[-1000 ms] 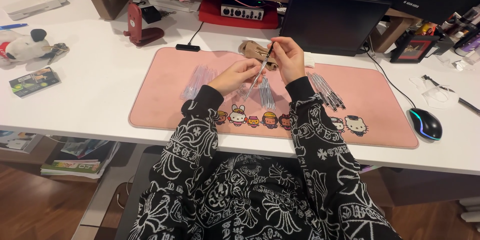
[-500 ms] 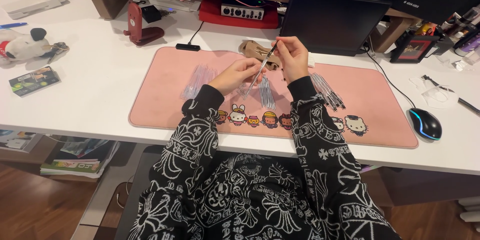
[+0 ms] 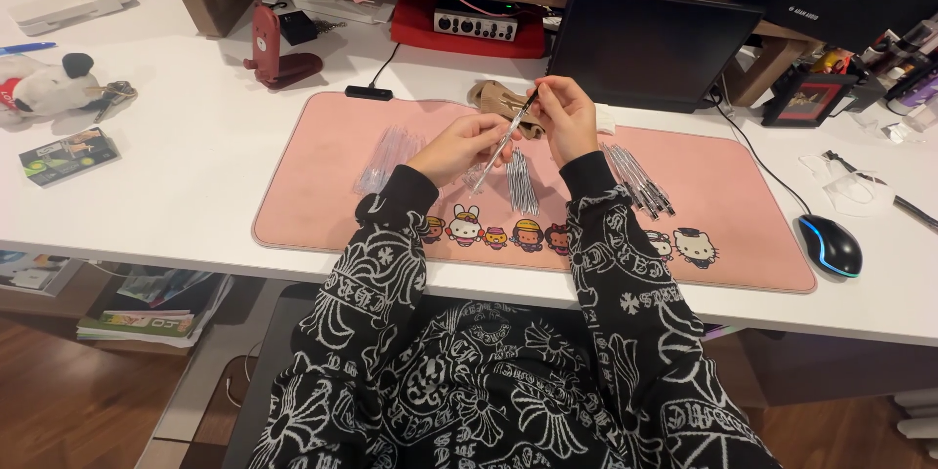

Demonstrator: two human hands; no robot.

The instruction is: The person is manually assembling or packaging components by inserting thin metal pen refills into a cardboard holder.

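Pen [image 3: 508, 135] held btwn both hands (above pink mat [image 3: 322, 186]).

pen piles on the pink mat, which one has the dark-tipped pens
The pile on the right, beside the right sleeve; its pens show dark ends, while the left pile looks clear.

Desk mat [image 3: 322, 186] lies on the table [image 3: 176, 166], centred before the person. On the mat: one heap of pens [image 3: 389, 154] at left, a second bundle [image 3: 521, 181] mid, a third row [image 3: 637, 178] right. Both hands, left hand [image 3: 459, 149] and right hand [image 3: 567, 117], meet above the mid bundle, a pen [image 3: 506, 137] between them. Monitor [image 3: 650, 44] stands behind the mat, mouse [image 3: 831, 244] right of it, plush toy [image 3: 44, 86] far left.
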